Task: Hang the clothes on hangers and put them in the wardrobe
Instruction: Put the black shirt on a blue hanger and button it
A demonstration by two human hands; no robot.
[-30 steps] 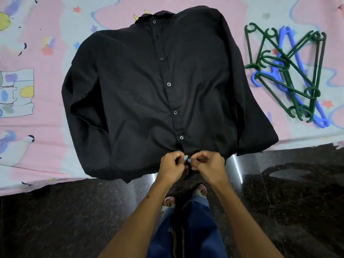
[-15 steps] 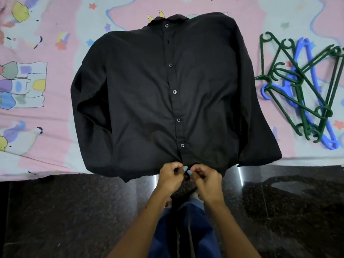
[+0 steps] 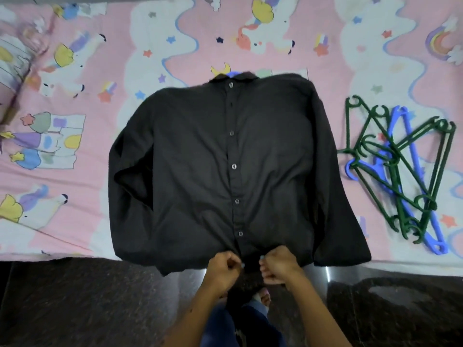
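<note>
Both hands, left (image 3: 223, 270) and right (image 3: 278, 266), pinch the limp, light black buttoned shirt (image 3: 200, 171) at its hem; lift by the collar.

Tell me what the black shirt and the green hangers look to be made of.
Black shirt: thin matte woven cloth, probably cotton or a blend; it lies limp with soft creases and no sheen. Green hangers: moulded plastic, going by their uniform colour and thin, curled hooks.

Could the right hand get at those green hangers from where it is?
Probably yes: the right hand grips the black shirt's hem, but nothing lies between it and the green hangers.
</note>
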